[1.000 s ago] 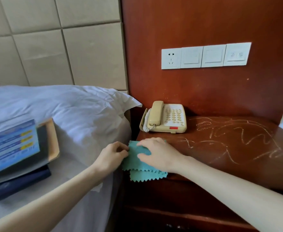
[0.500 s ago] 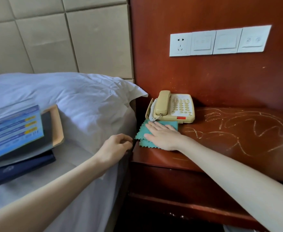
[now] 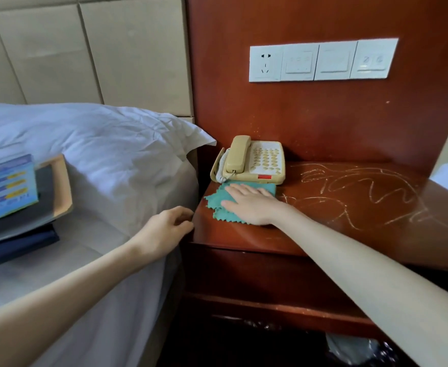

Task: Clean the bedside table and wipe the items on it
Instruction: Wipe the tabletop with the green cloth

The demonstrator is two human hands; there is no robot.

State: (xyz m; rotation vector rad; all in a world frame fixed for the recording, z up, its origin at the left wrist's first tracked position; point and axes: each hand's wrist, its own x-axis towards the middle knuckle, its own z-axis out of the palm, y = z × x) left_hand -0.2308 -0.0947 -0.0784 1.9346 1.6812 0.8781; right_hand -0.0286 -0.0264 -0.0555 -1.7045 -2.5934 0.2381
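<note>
The right hand [image 3: 252, 205] lies flat with its fingers straight and together, palm down on a teal cloth [image 3: 216, 201] with zigzag-cut edges. The cloth is spread on the front left part of the bedside worktop [image 3: 376, 242], and its far edge lies just in front of the telephone. The left hand [image 3: 168, 229] hangs at the worktop's left edge, between it and the bed. Its fingers are loosely curled and hold nothing; whether the fingertips touch the wood cannot be told. The beige push-button telephone [image 3: 254, 162] stands at the back left of the worktop with its handset in the cradle and its coiled cord on the left side. Pale chalky scribbles [image 3: 363, 192] cover the dark red wood to the right of the cloth. A white row of socket and switches [image 3: 321, 60] is set in the wooden back panel [image 3: 310, 123]. To the left, a white pillow [image 3: 98, 144] lies on the bed [image 3: 85, 260], and a stack of folders and booklets [image 3: 18, 202] sits on the sheet.
</note>
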